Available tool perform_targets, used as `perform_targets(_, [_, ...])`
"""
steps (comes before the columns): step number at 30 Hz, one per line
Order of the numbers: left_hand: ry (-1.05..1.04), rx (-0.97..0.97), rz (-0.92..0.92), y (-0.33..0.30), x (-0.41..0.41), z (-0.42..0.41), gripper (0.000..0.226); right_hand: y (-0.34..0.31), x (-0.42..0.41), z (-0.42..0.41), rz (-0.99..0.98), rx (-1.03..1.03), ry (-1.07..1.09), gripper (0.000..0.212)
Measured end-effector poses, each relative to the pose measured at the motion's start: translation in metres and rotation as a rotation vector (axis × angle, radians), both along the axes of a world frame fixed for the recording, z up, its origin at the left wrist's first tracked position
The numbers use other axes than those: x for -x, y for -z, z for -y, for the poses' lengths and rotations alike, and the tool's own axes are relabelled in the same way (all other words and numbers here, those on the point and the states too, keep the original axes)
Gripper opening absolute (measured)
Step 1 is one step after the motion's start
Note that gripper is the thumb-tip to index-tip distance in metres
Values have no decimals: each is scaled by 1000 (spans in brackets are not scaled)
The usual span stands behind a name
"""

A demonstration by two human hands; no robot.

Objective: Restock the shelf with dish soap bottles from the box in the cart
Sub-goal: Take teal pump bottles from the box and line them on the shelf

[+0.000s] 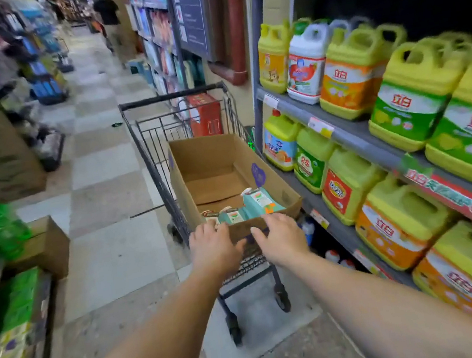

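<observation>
Hands, left and right, are reaching with fingers spread, gripping nothing, just short of the box in the cart. Few bottles are lying at box's near end; box looks mostly emptied, shelf right of it.

A brown cardboard box sat in the grey wire shopping cart, teal dish soap bottles lying at its near end. Grey metal shelves of yellow jugs stood right.
</observation>
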State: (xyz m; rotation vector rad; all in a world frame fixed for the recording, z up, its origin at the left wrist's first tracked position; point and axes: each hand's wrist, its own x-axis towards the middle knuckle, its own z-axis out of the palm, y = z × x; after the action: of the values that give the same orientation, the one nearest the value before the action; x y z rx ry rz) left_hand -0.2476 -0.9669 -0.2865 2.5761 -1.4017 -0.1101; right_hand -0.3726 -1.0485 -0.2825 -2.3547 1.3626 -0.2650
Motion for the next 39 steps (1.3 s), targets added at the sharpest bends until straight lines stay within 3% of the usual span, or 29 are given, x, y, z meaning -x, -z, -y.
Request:
perform_targets(9, [-64,-57,-129,18,-70,127,62,19,-51,144,-92,-100,33,55])
perform_targets(18, [43,-243,-259,73,-126,231,65,75,-89,227,-169,-245,170,59])
perform_targets(24, [91,-402,-513,138,-164,292,72,121,-117,260,-272,-482,355,63])
perform_targets(32, [39,-488,-909,203,-188,351,86,158,-136,274,-473,-673,627,103])
perform_targets(36, [-50,-489,-1124,213,-188,369,68,173,-137,279,-448,-815,648,98])
perform_targets(39, [-96,-483,-1281,225,-185,377,54,177,-133,286,-286,-933,682,86])
